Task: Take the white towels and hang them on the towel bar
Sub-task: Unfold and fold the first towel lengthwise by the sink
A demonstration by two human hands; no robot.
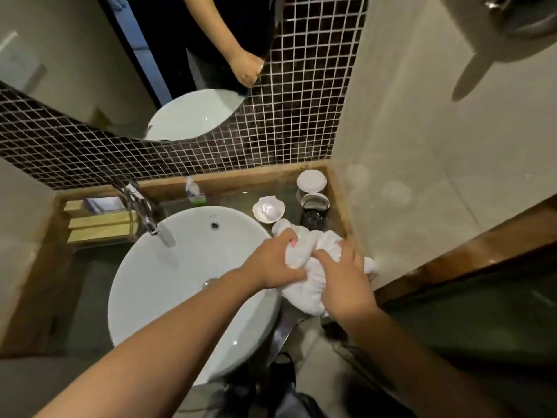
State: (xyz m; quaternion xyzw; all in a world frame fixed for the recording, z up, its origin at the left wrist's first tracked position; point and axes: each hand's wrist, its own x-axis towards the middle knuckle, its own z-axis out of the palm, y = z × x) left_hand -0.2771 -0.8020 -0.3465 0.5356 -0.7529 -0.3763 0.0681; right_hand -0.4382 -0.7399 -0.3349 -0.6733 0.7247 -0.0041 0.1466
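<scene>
A bunched white towel (310, 285) lies on the counter to the right of the round white basin (168, 276), close to the right wall. My left hand (271, 263) grips its left side, fingers curled into the cloth. My right hand (343, 282) presses on and clutches its right side. Part of the towel is hidden under both hands. No towel bar is in sight.
A chrome tap (141, 209) stands behind the basin. A white dish (268, 210), lidded white cups (312, 182) and a dark glass (313, 220) sit just behind the towel. A small bottle (194, 193) and wooden tray (99, 226) are at the back. The mirror (120, 70) hangs above.
</scene>
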